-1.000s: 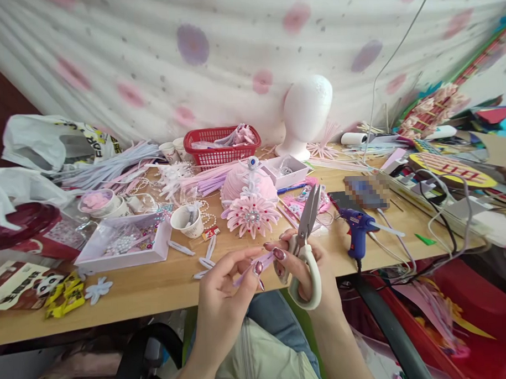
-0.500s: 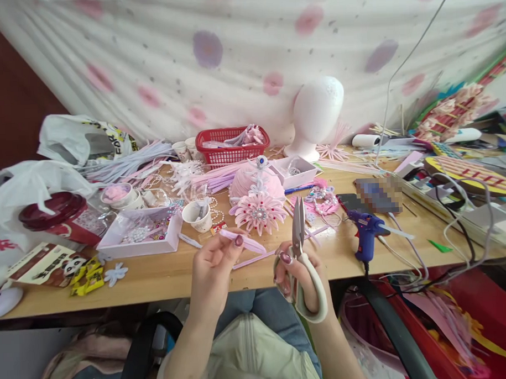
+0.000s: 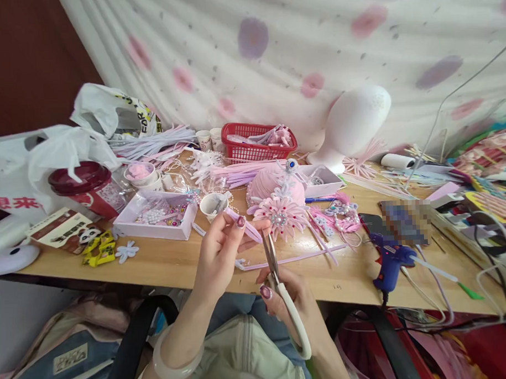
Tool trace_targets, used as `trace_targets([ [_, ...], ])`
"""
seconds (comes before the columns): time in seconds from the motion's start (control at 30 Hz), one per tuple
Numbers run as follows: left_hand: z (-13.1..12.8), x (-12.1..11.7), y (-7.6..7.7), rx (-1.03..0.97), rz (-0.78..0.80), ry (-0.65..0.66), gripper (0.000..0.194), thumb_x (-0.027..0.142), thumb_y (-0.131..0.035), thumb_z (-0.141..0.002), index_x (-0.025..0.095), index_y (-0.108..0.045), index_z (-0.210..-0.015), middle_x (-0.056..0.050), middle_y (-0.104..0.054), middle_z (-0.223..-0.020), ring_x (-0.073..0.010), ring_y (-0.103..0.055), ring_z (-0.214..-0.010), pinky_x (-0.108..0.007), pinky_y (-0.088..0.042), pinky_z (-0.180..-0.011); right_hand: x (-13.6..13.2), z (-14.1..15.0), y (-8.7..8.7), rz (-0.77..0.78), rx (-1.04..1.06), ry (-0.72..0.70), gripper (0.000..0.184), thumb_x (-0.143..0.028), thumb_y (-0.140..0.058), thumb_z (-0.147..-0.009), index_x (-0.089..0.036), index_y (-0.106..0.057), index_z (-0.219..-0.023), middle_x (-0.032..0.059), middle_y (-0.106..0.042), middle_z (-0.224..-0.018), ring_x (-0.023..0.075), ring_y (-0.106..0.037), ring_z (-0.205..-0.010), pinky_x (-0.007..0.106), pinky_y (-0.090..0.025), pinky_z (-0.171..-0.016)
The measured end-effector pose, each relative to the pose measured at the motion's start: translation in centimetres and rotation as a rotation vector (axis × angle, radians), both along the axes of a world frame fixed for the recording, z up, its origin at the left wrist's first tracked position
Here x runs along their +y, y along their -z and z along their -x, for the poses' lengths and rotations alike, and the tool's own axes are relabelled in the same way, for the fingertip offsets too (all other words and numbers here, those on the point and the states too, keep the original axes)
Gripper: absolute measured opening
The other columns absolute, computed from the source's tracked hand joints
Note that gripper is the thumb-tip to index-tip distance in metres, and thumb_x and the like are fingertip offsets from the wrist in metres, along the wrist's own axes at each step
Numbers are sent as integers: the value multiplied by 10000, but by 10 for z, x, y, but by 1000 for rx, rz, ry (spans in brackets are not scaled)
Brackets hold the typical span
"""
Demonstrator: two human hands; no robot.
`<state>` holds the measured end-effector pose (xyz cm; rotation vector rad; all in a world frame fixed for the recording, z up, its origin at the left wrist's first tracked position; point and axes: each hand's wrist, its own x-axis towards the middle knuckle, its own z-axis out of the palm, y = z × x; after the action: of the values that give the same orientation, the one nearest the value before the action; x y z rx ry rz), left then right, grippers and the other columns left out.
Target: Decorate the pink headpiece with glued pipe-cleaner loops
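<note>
Between the thumb and fingers of my left hand [image 3: 222,248] is a folded pink-lilac pipe cleaner [image 3: 251,230], pinched near one end. My right hand [image 3: 287,293] is wrapped round the white handles of a pair of scissors [image 3: 271,258]. The blades point up and lie at the far end of the pipe cleaner; whether they touch it I cannot tell. Just behind the hands stands a pink dome-shaped piece [image 3: 273,186] with a pink pearl-centred flower [image 3: 281,217] on its front. A long lilac pipe cleaner [image 3: 294,258] lies on the table beyond the scissors.
To the left are a white box of beads [image 3: 155,232], a paper cup [image 3: 212,205] and a lidded red cup [image 3: 87,190]. A red basket [image 3: 260,150] and a white foam head [image 3: 354,125] stand behind. On the right lie a blue glue gun [image 3: 390,265], a phone [image 3: 405,220] and cables.
The scissors have moved left and turned, bringing their blades to the pipe cleaner. My left hand has stayed pinched on it. The view has swung left.
</note>
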<state>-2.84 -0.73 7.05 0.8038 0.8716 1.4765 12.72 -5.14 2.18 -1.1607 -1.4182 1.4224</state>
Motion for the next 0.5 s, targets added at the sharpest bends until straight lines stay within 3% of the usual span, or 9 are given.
trace_targets([
  [0.5,-5,5,7,-4,-8,-47,291,490,-749,-846,239,-605,-819,-56,-794,-844,-283,-771,-978,-373,-620,-829,3,1,-8,94,3,-8,362,-489,-793,-777,-170,-626,-741,-74,-406,-515,77,-387,-432,205,-271,-429],
])
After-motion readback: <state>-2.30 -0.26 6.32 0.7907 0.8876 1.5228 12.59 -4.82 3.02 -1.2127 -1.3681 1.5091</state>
